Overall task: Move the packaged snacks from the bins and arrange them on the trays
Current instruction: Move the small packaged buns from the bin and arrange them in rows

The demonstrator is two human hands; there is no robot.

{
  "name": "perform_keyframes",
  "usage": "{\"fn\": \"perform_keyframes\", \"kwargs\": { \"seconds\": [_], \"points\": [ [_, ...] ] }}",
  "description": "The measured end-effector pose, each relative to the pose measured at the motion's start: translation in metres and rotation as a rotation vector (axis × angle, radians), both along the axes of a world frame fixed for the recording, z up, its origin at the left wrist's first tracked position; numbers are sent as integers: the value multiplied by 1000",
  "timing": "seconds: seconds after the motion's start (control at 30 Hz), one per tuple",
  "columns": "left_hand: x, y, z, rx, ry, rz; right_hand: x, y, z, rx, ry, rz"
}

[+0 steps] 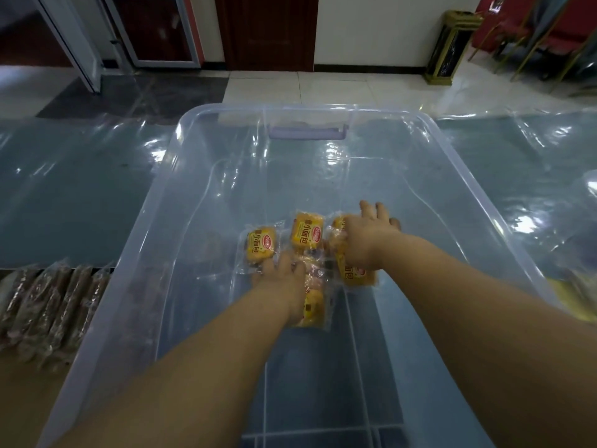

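Observation:
A large clear plastic bin (181, 202) stands in front of me, and both my arms reach down into it. On its bottom lie several yellow bread packets. Two lie free: one at the left (261, 245) and one in the middle (306, 233). My left hand (282, 279) rests on a packet (312, 307) that shows below it, fingers curled over it. My right hand (366, 239) presses on another yellow packet (353, 274), with fingers spread over a further packet at its top. Whether either hand has a firm hold is unclear.
A row of brown wrapped snacks (48, 312) lies on a tray at the left, outside the bin. More yellow packets (575, 295) show at the right edge. Clear plastic sheet covers the table. A gold-trimmed waste bin (450, 46) stands on the floor beyond.

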State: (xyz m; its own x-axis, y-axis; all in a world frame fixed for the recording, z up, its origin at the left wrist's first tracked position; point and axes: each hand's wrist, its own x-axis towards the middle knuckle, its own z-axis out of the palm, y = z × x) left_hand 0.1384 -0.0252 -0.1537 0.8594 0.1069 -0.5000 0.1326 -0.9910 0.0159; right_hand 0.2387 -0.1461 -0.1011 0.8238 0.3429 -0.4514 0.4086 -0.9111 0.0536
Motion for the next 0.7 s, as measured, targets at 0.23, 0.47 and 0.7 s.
{"fn": "perform_keyframes", "kwargs": {
  "seconds": [0.23, 0.47, 0.7],
  "points": [
    [3, 0, -2, -21, -69, 40, 5, 3, -6, 45, -100, 7],
    [2, -1, 4, 37, -18, 37, 6, 4, -9, -97, -156, -13],
    [1, 4, 28, 29, -25, 46, -2, -2, 0, 270, -49, -136]
  ]
}}
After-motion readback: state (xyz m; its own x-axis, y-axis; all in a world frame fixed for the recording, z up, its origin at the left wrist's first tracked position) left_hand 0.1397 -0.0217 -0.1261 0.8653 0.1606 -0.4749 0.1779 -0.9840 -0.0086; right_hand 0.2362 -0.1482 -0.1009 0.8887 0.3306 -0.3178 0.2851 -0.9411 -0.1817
